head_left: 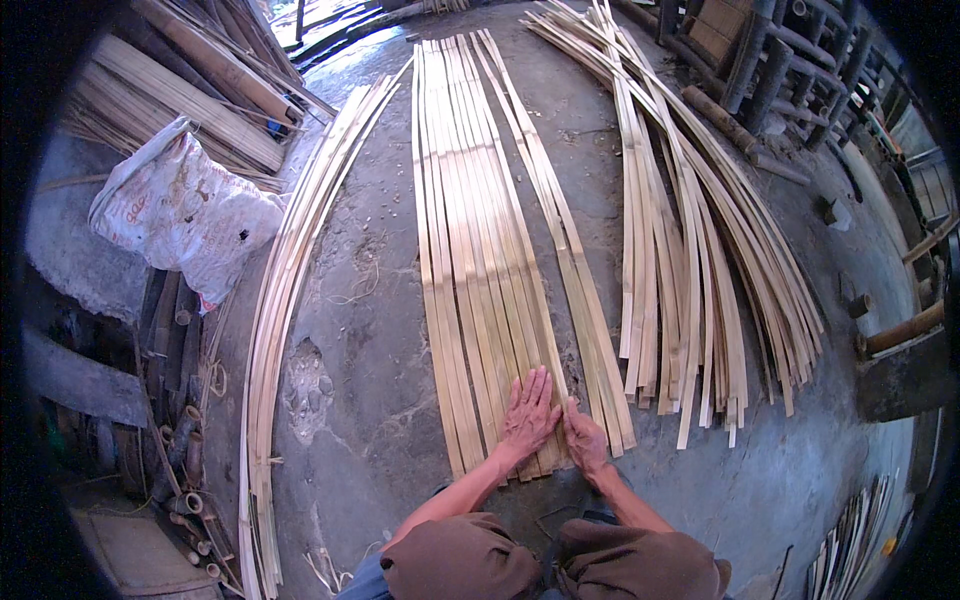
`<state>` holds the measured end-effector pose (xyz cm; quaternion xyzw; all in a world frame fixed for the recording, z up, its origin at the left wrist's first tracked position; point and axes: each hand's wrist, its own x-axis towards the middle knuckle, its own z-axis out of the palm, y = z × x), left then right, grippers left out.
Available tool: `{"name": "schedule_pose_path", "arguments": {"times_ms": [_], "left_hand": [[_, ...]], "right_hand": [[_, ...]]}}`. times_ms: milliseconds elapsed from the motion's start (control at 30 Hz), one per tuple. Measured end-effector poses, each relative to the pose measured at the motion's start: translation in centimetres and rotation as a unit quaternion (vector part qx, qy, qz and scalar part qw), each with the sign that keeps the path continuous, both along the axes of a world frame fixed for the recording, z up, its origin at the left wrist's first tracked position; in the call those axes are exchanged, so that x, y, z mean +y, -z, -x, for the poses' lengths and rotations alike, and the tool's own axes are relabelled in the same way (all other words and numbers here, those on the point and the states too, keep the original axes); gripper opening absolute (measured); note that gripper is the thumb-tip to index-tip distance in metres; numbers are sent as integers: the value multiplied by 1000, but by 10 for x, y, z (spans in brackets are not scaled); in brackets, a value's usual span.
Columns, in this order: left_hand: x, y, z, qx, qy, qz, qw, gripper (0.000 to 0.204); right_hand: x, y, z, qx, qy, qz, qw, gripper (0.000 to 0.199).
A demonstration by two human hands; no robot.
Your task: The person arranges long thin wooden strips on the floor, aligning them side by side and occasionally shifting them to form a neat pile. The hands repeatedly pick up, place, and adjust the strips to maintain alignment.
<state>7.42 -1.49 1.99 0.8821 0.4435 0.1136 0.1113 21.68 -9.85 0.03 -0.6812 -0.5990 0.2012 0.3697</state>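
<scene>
A row of long, flat bamboo strips lies side by side on the floor, running away from my knees. My left hand rests palm down on the near part of this row, its fingers stretched out. At the row's right edge, my right hand is closed, with its fingers curled around the edge strip near its close end; the fingertips are partly hidden. Just right of it lies a narrower band of bamboo strips, separated from the row by a gap.
A fanned, crossing pile of strips spreads to the right, and a long bundle lies left. A white sack sits at the far left near bamboo poles. Dark frames stand at the back right on the concrete floor.
</scene>
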Motion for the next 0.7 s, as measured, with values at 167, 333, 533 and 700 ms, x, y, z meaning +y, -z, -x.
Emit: {"name": "schedule_pose_path", "arguments": {"times_ms": [167, 333, 533, 700], "left_hand": [[1, 0, 2, -27, 1, 5, 1000, 66], [3, 6, 3, -65, -6, -2, 998, 61], [3, 9, 5, -99, -5, 4, 995, 60], [15, 16, 20, -181, -57, 18, 982, 61]], "right_hand": [[2, -15, 3, 19, 6, 44, 999, 42], [9, -45, 8, 70, 62, 156, 983, 42], [6, -58, 11, 180, 67, 117, 974, 44], [-7, -86, 20, 160, 41, 16, 986, 42]]}}
